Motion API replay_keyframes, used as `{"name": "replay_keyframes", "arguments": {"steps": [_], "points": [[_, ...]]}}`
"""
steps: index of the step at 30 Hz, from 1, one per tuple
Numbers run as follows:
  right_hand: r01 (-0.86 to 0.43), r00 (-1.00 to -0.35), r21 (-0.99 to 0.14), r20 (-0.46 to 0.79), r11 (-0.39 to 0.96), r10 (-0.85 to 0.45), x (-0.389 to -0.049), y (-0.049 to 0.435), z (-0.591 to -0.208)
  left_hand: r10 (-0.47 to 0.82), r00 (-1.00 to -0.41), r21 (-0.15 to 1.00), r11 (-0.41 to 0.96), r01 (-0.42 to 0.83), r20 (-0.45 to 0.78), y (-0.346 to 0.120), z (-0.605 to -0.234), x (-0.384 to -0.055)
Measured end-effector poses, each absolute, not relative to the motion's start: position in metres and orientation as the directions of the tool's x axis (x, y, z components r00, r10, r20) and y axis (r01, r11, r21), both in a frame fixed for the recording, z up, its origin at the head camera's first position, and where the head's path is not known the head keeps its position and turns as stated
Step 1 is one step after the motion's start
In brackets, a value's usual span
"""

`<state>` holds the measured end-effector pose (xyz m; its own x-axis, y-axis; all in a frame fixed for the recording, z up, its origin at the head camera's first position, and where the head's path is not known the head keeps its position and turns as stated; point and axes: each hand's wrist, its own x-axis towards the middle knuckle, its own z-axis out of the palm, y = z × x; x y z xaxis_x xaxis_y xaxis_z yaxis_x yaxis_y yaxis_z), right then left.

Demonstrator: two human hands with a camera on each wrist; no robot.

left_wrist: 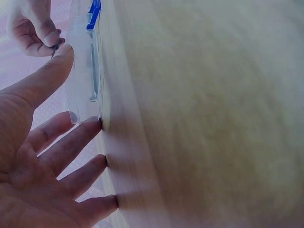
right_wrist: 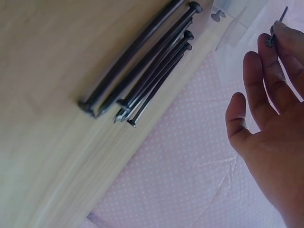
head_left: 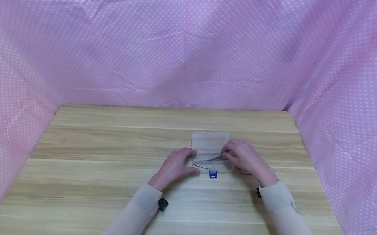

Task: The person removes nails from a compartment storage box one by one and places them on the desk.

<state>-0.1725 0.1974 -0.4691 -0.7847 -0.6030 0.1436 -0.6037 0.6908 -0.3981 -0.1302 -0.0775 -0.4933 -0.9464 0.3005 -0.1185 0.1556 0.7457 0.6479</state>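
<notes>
A clear plastic box (head_left: 212, 164) lies on the wooden table, its lid (head_left: 209, 137) raised at the back and its blue latch (head_left: 213, 174) hanging at the front. My left hand (head_left: 176, 165) holds the box's left end, thumb by the front corner and index finger toward the hinge side. In the left wrist view the other fingers spread down to the tabletop. Over the box's right part, my right hand (head_left: 245, 157) pinches a dark nail (right_wrist: 283, 14) between thumb and fingertips. Inside the box, a silvery nail (head_left: 201, 166) lies along the front wall.
Several long dark nails (right_wrist: 152, 61) lie in a loose bundle on the table, right of the box and beneath the right wrist. The wooden table (head_left: 94, 184) ends at pink dotted cloth (head_left: 182, 53) behind and at the sides.
</notes>
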Motion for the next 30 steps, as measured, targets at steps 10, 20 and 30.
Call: {"name": "replay_keyframes", "arguments": {"steps": [10, 20, 30], "points": [[-0.613, -0.784, -0.407, 0.205, 0.678, -0.586, -0.169, 0.206, -0.468, 0.302, -0.946, 0.645, 0.747, 0.159, -0.117, -0.078, -0.492, -0.130], [-0.587, -0.806, -0.432, 0.225, 0.685, -0.548, -0.162, 0.217, -0.469, 0.307, -0.946, 0.647, 0.743, 0.170, -0.104, -0.077, -0.492, -0.129], [-0.531, -0.843, -0.431, 0.186, 0.729, -0.505, -0.154, 0.231, -0.465, 0.298, -0.948, 0.655, 0.740, 0.154, -0.114, -0.076, -0.492, -0.127]]}}
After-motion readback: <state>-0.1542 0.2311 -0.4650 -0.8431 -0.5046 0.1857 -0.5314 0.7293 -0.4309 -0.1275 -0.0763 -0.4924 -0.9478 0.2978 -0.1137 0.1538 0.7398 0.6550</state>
